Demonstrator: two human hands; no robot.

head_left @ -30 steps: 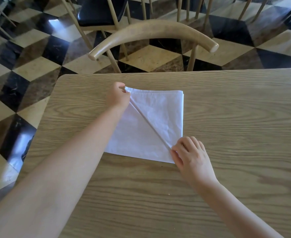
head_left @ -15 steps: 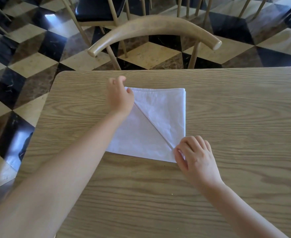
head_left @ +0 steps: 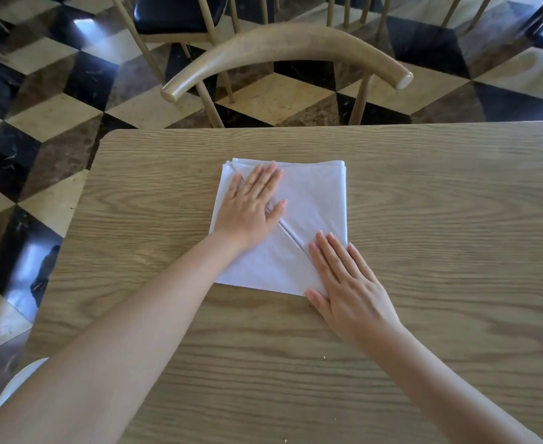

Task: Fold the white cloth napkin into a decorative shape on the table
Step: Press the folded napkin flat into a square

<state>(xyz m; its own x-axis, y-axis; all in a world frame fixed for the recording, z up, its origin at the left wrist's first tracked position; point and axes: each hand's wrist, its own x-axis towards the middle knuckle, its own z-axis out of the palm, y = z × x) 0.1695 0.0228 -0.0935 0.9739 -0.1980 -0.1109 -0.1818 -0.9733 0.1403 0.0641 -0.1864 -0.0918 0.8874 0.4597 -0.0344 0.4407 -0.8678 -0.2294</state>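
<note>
The white cloth napkin [head_left: 315,200] lies flat on the wooden table [head_left: 440,193] as a folded square, with a diagonal fold line running from its far left corner to its near right corner. My left hand [head_left: 251,203] rests palm down on the napkin's left half, fingers spread and pointing away from me. Over the near right corner my right hand [head_left: 347,283] lies flat, palm down, partly on the cloth and partly on the table. Neither hand grips anything.
A wooden chair with a curved backrest [head_left: 283,49] stands just beyond the table's far edge. More chairs [head_left: 177,14] stand behind it on the checkered floor. The table's left edge [head_left: 81,200] and rounded corner are close to the napkin.
Both hands let go of the pinched corners and now lie flat on the napkin. The left hand slid inward onto the cloth; the right spread over the near right corner.
</note>
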